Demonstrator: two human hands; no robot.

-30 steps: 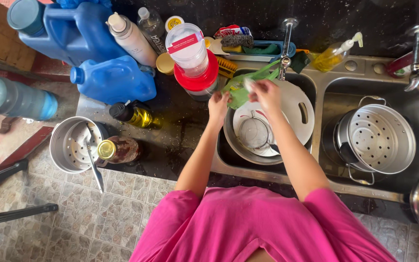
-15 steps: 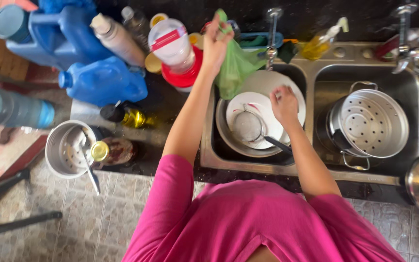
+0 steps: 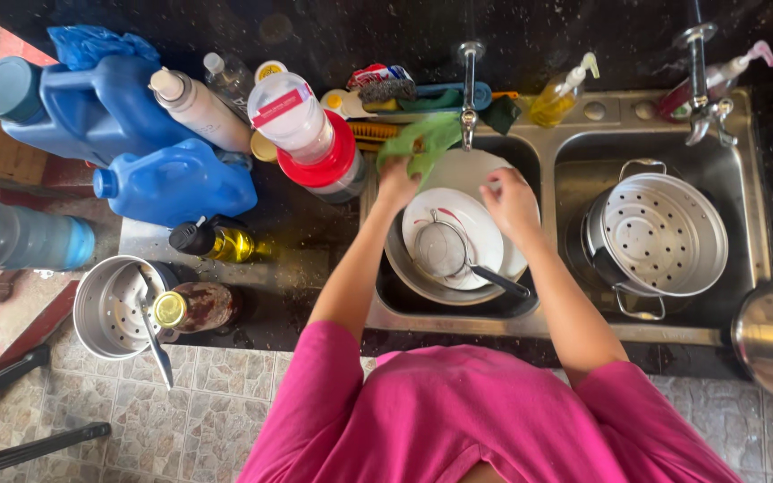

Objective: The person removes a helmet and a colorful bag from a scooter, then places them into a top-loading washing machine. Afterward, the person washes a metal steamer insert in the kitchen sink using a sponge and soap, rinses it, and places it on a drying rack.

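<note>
- The left hand [image 3: 397,186] has its grip clenched on a green plastic bag [image 3: 424,139], which lies crumpled at the sink's [image 3: 555,143] rim, at 12 o'clock from the hand, under the tap [image 3: 469,89].
- The right hand [image 3: 512,204] rests with fingers curled on a white plate [image 3: 476,234]; whether it grasps the plate I cannot tell.
- A mesh strainer [image 3: 445,249] lies on the plate, at 8 o'clock from the right hand.
- A perforated steamer pot [image 3: 655,237] stands in the basin at 3 o'clock.
</note>
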